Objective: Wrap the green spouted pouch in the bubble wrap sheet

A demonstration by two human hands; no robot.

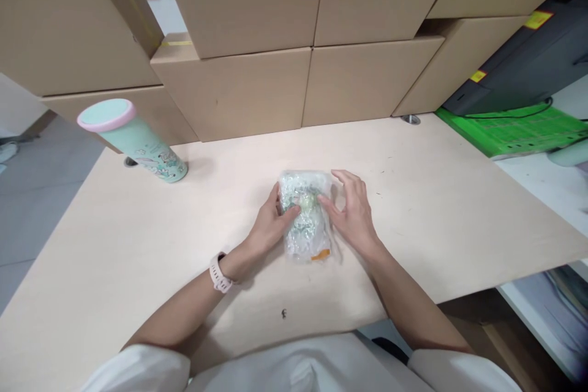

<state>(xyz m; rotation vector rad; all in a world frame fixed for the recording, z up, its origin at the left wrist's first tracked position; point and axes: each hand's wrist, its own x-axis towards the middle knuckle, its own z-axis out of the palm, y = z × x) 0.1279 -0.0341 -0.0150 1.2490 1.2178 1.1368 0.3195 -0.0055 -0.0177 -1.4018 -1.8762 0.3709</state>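
A package wrapped in clear bubble wrap (307,236) lies flat on the pale wooden table near its middle. Green and white printing shows through the wrap, and an orange patch sits at its lower right corner. My left hand (271,220) grips its left edge, the thumb on top and the fingers curled round the side, partly hidden. On the opposite side, my right hand (353,208) holds the right edge with its thumb on the upper face. The fingers of that hand bend loosely beside the upper right corner. A pale watch strap (220,272) circles my left wrist.
A mint tumbler (142,141) with a pink rim stands at the table's back left. Stacked cardboard boxes (248,98) line the back edge. To the right are a green plastic crate (519,131) and a dark grey machine (528,55). The table (184,226) has a small black mark near the front.
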